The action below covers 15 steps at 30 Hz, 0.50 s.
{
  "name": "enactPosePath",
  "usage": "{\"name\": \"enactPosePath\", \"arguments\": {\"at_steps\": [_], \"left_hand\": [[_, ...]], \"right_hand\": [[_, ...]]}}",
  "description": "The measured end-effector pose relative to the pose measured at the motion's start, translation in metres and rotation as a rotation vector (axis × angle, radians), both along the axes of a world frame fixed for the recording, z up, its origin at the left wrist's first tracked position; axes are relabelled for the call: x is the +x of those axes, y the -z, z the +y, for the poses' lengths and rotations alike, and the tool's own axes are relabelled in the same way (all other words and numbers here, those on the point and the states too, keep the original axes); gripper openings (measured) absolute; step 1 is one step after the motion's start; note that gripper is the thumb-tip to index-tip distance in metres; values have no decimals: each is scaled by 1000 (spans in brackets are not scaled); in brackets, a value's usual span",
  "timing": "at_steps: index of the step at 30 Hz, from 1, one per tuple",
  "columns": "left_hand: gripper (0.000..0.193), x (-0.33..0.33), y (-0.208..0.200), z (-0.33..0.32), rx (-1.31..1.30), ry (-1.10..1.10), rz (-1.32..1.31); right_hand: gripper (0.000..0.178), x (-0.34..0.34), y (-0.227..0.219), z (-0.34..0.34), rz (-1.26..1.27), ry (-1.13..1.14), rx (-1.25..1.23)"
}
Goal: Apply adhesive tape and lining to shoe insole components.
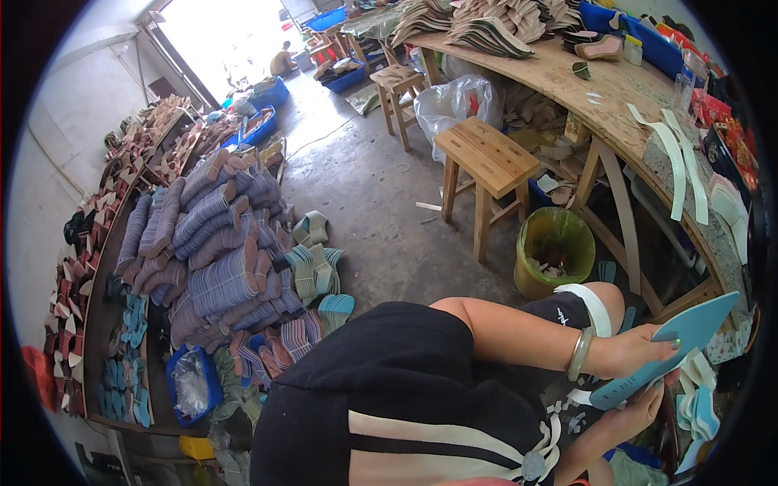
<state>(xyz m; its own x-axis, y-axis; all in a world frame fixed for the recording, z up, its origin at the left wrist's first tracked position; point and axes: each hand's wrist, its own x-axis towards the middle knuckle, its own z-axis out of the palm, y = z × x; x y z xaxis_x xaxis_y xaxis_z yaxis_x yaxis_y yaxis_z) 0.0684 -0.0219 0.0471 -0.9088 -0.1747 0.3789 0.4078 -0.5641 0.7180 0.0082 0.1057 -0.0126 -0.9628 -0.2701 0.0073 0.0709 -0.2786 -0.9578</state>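
Note:
A blue insole [695, 326] is held at a tilt between my two hands at the lower right. My left hand [628, 354], with a pale bangle at the wrist, grips it from above with the thumb across its face. From below, my right hand [636, 413] has its fingers closed at the insole's lower edge. A short white strip [580, 397] shows by the insole's near end; whether it is attached I cannot tell. Another white strip [596, 308] lies over my knee. Beside my hands are more blue and white insole pieces [697, 405].
A wooden workbench [559, 77] runs along the right, with long white strips [673, 158] on it. A wooden stool [486, 154] and a lined waste bin [555, 251] stand before it. Stacked insoles [223, 267] and a blue basket [194, 385] are at left. Another person [282, 61] sits far off.

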Motion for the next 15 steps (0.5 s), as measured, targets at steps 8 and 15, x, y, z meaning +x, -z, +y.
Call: {"name": "enactPosePath", "arguments": {"at_steps": [8,15], "left_hand": [[27,0,-5,0,27,-42,-46],[27,-1,3,-1,-97,-121,-20]], "right_hand": [[38,-2,5,5,61,-67,-7],[34,-7,15,4,48,-193,-95]]}}
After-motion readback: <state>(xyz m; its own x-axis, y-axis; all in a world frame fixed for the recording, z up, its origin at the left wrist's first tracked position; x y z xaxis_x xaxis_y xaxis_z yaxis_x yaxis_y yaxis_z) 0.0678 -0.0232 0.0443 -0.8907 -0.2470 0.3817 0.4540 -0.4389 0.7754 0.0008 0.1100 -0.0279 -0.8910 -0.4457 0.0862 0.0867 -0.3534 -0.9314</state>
